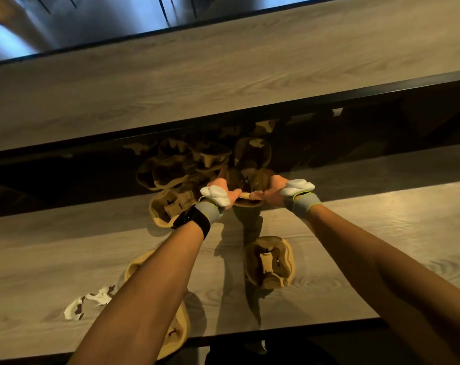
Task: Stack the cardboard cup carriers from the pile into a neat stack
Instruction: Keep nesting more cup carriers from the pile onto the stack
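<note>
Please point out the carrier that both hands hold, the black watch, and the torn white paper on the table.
held carrier (246, 202), head view: near rim.
black watch (190, 219), head view: band, left wrist.
torn white paper (89, 302), head view: middle scrap.

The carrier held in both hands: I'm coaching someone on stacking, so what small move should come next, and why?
Probably draw the held carrier back toward the body and lower it onto the lone carrier lying flat on the near table. The left hand and right hand grip its edges above the loose pile, and that flat carrier looks like the handiest base for nesting.
</note>
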A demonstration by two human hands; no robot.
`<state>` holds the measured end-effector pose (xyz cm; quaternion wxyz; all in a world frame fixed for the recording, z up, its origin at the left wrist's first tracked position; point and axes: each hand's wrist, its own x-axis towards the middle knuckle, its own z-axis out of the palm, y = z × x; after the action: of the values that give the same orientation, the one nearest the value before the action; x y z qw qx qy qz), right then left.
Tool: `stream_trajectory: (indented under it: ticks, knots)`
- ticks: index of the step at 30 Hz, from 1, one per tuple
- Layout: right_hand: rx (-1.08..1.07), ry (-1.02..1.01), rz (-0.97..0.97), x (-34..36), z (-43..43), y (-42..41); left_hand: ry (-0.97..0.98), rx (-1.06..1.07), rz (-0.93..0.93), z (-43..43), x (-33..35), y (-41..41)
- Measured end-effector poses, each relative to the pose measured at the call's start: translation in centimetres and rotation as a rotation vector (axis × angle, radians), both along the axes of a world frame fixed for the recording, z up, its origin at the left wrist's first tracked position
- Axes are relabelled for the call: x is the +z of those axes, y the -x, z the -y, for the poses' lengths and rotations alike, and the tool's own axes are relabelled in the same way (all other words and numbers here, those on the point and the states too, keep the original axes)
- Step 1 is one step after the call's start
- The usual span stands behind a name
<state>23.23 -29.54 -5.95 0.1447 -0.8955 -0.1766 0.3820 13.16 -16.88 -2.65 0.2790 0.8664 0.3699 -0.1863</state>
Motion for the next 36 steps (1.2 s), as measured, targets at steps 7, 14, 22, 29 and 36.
stream_trajectory:
  ticks: [7, 14, 22, 29, 36]
  knots:
    - [0.000, -0.168, -0.123, 0.5, 1.8, 0.6, 0.081, -0.051, 0.102, 0.3, -0.4, 1.8]
    - [-0.008, -0.236, -0.116, 2.2, 4.4, 3.5, 0.162, -0.148, 0.261, 1.7, 0.9, 4.8]
    - [0.106, -0.228, -0.037, 4.4, 8.1, 10.2, 0.339, -0.211, 0.343, 4.4, 2.3, 11.4]
    - [0.370, -0.252, -0.091, 6.1, 4.5, 15.9, 0.310, -0.092, 0.342, 2.1, 1.8, 18.6]
    - [0.574, -0.273, -0.122, 5.3, -1.8, 22.4, 0.195, 0.133, 0.304, -1.1, 0.7, 27.9]
